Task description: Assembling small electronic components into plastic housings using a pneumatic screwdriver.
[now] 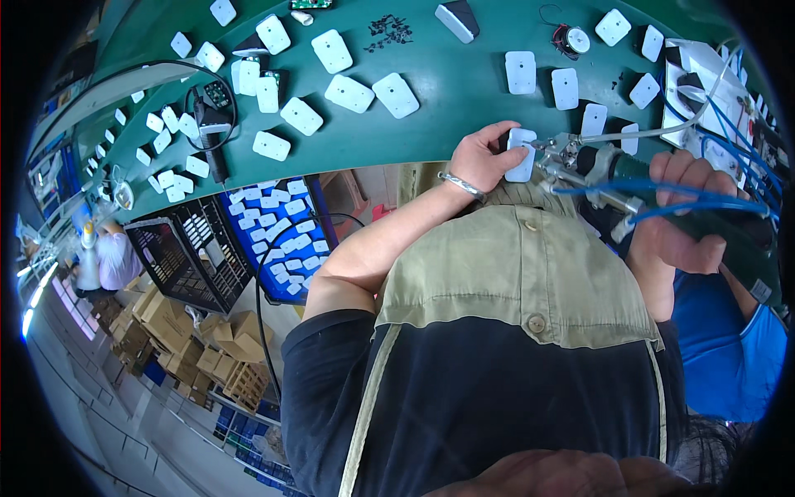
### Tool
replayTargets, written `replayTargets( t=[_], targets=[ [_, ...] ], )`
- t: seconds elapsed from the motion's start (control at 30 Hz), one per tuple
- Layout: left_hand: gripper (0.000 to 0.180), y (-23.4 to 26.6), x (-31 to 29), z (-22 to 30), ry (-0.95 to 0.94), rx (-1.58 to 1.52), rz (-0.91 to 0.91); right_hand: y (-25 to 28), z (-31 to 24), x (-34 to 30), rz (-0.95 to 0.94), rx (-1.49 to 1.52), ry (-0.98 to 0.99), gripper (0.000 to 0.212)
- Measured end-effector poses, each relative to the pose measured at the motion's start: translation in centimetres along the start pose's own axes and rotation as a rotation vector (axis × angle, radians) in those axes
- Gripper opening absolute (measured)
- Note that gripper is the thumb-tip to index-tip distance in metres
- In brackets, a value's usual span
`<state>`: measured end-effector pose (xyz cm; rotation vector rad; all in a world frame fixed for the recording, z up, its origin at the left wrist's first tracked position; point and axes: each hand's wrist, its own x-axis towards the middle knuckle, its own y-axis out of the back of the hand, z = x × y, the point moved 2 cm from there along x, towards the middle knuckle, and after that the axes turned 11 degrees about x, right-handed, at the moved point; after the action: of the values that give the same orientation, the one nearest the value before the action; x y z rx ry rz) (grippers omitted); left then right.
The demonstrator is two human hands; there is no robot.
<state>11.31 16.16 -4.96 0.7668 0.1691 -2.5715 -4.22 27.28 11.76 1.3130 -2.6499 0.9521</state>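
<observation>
Holding one white plastic cover (pixel 521 154) at the near edge of the green workbench (pixel 447 74), your left hand (pixel 480 157) grips it with the fingers curled round its left side; the face under your fingers is hidden. Your right hand (pixel 691 211) is closed round the green body of one powered screwdriver (pixel 629 178), whose metal nose meets the right edge of the cover. Blue hoses (pixel 662 195) cross your right fingers, so their exact number is hard to make out; at least two can be separated.

Across the workbench beyond the cover, loose white covers of the same kind lie scattered: roughly twenty larger ones can be counted, and the smaller ones toward the far left rim blur together. One small pile of dark screws (pixel 389 31) lies on the workbench well beyond the cover. One blue crate (pixel 277 236) of white covers stands below the workbench edge, left of your left forearm, partly cut off by one black crate (pixel 186 253). Your torso hides everything directly beneath the cover.
</observation>
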Motion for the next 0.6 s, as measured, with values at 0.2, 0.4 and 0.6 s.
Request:
replayTargets(
  t=[0.2,0.4,0.6],
  targets=[
    [0.029,2.9,0.7,-3.0,0.028,0.005,0.137,0.6,-2.4,-0.5,-0.030,0.002,0.066,0.054],
    [0.032,1.9,0.4,-1.5,0.052,-0.099,0.145,0.8,-2.2,-2.1,-0.023,-0.009,0.053,0.060],
    [0.035,0.3,0.3,-0.2,0.052,-0.305,0.021,0.6,-2.2,-2.3,0.005,-0.035,0.084,0.054]
  ],
)
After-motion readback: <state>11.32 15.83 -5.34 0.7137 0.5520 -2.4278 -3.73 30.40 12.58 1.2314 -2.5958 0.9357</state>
